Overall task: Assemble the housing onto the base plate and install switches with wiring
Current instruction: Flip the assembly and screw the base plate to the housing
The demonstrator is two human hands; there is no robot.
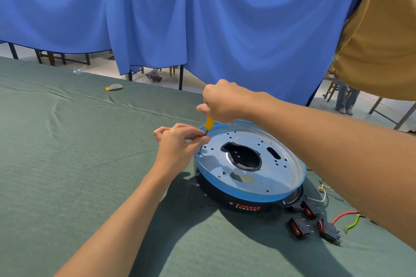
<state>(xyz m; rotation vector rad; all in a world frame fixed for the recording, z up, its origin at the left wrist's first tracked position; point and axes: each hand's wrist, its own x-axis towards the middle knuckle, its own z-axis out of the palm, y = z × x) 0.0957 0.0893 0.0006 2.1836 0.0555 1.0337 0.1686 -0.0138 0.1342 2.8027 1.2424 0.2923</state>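
A round black housing [245, 203] lies on the green table with a shiny metal base plate [276, 176] set on top, its rim blue. My right hand [222, 101] grips a yellow-handled screwdriver [209, 122], held nearly upright over the plate's left edge. Its tip points at a screw [199, 153] near that edge. My left hand [177, 144] pinches the screwdriver's shaft just below the handle. Three black and red rocker switches [299, 227] lie on the cloth to the right of the housing, beside red, green and white wires [347, 218].
The green cloth [67, 153] covers the whole table. A small yellow and grey scrap [114, 87] lies far back on the left. Blue drapes [202, 18] hang behind the table. A person in a tan shirt [382, 40] stands at the right edge.
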